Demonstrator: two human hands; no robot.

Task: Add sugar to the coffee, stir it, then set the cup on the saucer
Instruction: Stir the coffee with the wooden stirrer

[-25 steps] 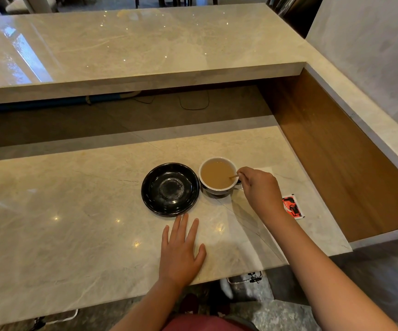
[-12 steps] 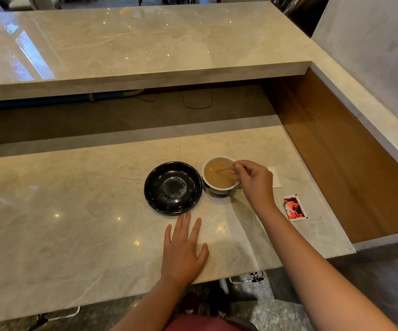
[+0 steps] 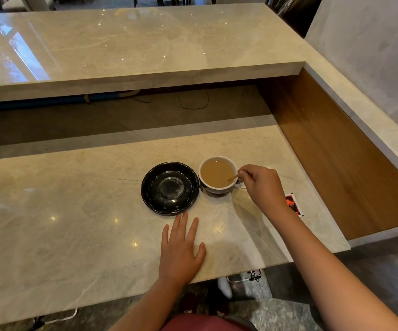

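A white cup [image 3: 204, 168] of light brown coffee stands on the marble counter, right beside an empty black saucer [image 3: 169, 188]. My right hand [image 3: 261, 185] is at the cup's right rim, pinching a thin wooden stirrer [image 3: 233, 178] whose tip dips into the coffee. My left hand [image 3: 180, 244] lies flat on the counter with fingers spread, just in front of the saucer, holding nothing.
A red and black sachet [image 3: 294, 204] lies on the counter behind my right wrist. A white paper [image 3: 242, 186] peeks out by the cup. A raised marble ledge [image 3: 145, 75] runs across the back and a wooden panel [image 3: 336, 151] closes the right side.
The stirrer's tip swept from the cup's right side to its middle and back to the right edge. My left hand has stayed flat on the counter.
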